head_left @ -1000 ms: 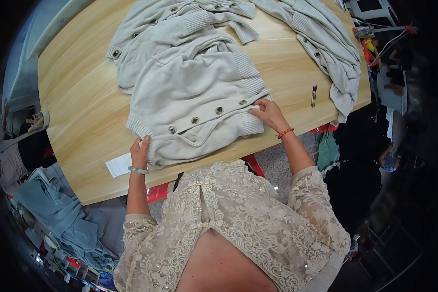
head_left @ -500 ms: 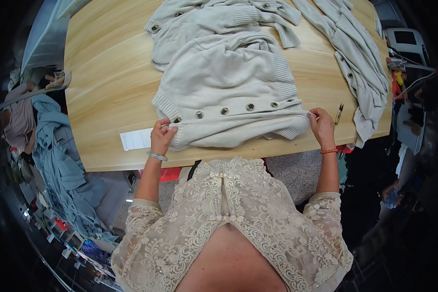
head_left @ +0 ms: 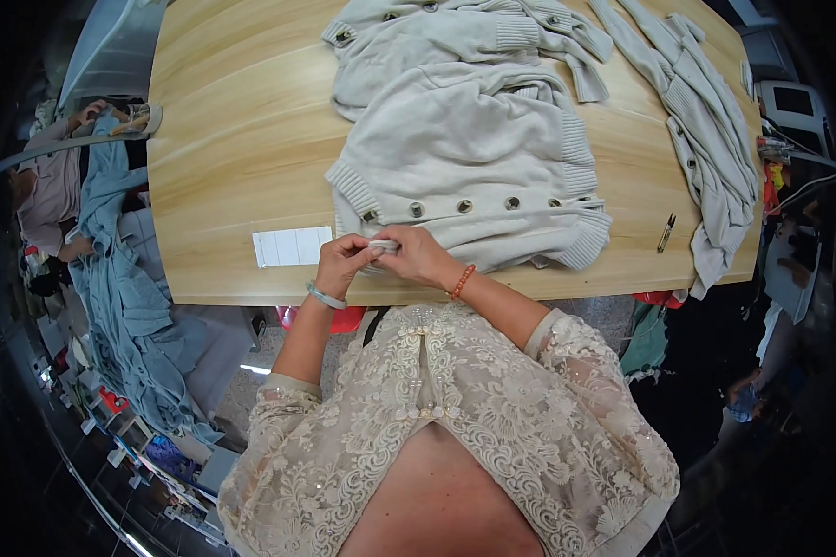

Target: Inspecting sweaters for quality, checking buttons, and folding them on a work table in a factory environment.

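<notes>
A cream knit cardigan (head_left: 464, 158) with a row of dark round buttons and ribbed edges lies across the near side of the table. My left hand (head_left: 344, 264) and my right hand (head_left: 418, 255) meet at its near left corner. Both pinch a small fold of the ribbed edge between their fingertips, slightly raised. The fingers partly hide that corner. Left of my left hand lies a white paper strip (head_left: 293, 248) divided by thin lines.
More cream knitwear (head_left: 418, 42) lies just beyond the cardigan. Another long cream garment (head_left: 711, 139) stretches along the right side, near a slim dark pen (head_left: 666, 233). Off the wooden table (head_left: 223, 158), at left, a person (head_left: 51, 190) sits by blue-grey fabric (head_left: 125, 306).
My right hand has left the cardigan's right end and crossed left to join my left hand at the corner. The view has shifted slightly.
</notes>
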`<state>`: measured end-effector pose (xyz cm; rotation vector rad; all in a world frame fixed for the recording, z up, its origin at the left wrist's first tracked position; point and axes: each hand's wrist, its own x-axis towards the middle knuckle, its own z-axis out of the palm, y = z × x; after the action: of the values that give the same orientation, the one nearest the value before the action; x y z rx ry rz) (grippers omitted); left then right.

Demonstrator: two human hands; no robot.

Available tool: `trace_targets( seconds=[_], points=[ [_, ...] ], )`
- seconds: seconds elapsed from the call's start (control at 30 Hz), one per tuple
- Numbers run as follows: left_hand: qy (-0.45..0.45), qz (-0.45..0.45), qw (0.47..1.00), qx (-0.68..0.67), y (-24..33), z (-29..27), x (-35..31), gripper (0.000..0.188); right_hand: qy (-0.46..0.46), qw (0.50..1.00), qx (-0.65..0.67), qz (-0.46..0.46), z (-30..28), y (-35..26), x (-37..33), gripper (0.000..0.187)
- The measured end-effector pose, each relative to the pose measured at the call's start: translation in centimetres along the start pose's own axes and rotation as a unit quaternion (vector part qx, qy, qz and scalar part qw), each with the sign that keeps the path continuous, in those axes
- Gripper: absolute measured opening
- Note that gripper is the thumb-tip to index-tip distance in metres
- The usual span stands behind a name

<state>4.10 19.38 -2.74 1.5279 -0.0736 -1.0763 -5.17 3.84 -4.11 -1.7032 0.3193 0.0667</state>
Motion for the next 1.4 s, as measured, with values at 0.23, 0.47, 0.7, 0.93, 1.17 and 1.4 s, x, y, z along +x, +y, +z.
trace_targets(
  seconds=[0.23,0.47,0.7,0.93,1.17,1.4],
  points=[
    [0.013,-0.009,1.000,0.004,-2.8,-1.3,0.3,0.010,-0.026,0.992,0.035,0.122,0.4,0.9,-0.8,0.022],
    [0.032,0.164,0.955,0.246,-0.5,-1.6,4.0,0.027,0.027,0.987,-0.156,-0.016,0.5,1.5,-1.2,0.015],
    [-0.003,0.119,0.924,0.364,-0.5,-1.7,6.6,0.013,0.009,0.984,-0.178,-0.013,1.5,0.2,-0.2,0.017],
    [-0.053,-0.021,0.995,0.085,-2.1,-1.7,7.3,0.015,0.105,0.975,-0.191,-0.042,1.0,-0.5,0.6,0.040],
    [-0.108,-0.107,0.988,0.001,-0.4,-2.5,6.5,0.013,0.017,0.965,-0.256,-0.046,0.1,-1.5,1.2,0.039],
    [-0.227,0.024,0.962,0.152,1.3,-3.4,5.8,0.043,0.026,0.990,-0.134,-0.029,-0.8,0.2,2.6,0.030]
  ],
)
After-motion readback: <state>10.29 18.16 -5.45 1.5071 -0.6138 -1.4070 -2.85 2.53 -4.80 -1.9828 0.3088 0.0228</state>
